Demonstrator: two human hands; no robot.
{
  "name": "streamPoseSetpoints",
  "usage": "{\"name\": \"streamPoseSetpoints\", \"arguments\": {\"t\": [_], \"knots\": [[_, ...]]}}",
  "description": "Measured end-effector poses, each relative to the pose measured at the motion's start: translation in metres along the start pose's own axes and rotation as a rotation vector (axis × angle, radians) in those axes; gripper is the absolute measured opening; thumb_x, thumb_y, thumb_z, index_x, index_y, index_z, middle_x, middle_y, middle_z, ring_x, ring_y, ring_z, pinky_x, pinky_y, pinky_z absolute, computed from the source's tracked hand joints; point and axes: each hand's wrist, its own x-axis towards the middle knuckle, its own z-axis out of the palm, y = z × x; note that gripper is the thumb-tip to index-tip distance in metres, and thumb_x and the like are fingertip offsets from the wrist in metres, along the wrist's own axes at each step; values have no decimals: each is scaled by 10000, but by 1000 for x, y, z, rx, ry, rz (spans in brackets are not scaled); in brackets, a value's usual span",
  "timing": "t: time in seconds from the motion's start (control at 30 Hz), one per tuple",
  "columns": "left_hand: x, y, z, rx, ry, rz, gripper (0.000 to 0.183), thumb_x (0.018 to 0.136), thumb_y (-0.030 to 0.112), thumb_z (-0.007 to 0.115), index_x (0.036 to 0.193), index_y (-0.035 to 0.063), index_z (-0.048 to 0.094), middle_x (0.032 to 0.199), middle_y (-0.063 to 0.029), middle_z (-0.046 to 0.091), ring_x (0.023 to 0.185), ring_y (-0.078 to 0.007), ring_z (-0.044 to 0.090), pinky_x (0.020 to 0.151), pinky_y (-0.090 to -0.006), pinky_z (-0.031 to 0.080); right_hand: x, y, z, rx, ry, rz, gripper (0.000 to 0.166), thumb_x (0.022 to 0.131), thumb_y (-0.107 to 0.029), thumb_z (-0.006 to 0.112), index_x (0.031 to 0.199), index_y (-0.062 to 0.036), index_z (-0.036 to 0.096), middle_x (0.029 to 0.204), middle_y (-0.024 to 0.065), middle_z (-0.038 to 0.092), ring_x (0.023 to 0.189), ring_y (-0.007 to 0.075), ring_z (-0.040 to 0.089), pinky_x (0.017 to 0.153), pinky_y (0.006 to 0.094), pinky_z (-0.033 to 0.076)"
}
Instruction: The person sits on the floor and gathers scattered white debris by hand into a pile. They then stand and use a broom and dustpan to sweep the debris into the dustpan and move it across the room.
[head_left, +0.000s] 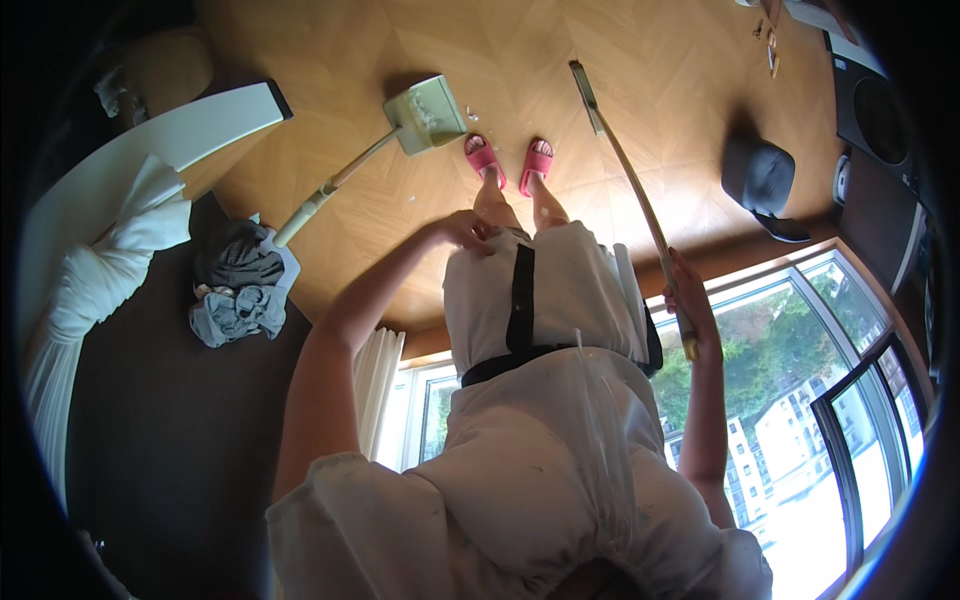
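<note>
My right hand (688, 300) is closed around the upper handle of a long-handled broom (634, 176), whose narrow head rests on the wooden floor ahead and right of my feet. My left hand (471, 231) lies against the front of my pale clothing, fingers bent and somewhat apart, with no tool in it. A long-handled dustpan (426, 116) with light debris in it sits on the floor just left of my feet. Its handle slants back to a pile of grey clothes (244, 277), beside a pale rounded object. Small white scraps (471, 113) lie between pan and broom.
Pink slippers (486, 159) are on my feet. A dark stool or chair (761, 176) stands at right near the windows (757, 330). At left are a white curved furniture edge (232, 120), a knotted white curtain (112, 270) and a dark surface (172, 420). Black equipment lines the far right.
</note>
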Motion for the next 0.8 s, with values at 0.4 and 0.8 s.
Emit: {"name": "streamPoseSetpoints", "arguments": {"t": [0.4,0.8], "knots": [[-17,38,-115,181,644,155,969,580,355,794,1319,-1,279,1340,-220,317,1240,-283,318,991,-354,311,9,-9,0,92,-37,12,420,921,-245,397,1329,-152,355,567,9,443,430,66,416,395,213,396],[-42,63,-146,552,1249,-50,180,664,110,679,839,77,658,735,-101,640,671,-269,617,615,-353,498,26,-8,-5,63,-80,-17,416,915,-214,380,1328,-166,361,590,28,473,421,79,433,378,216,404]]}}
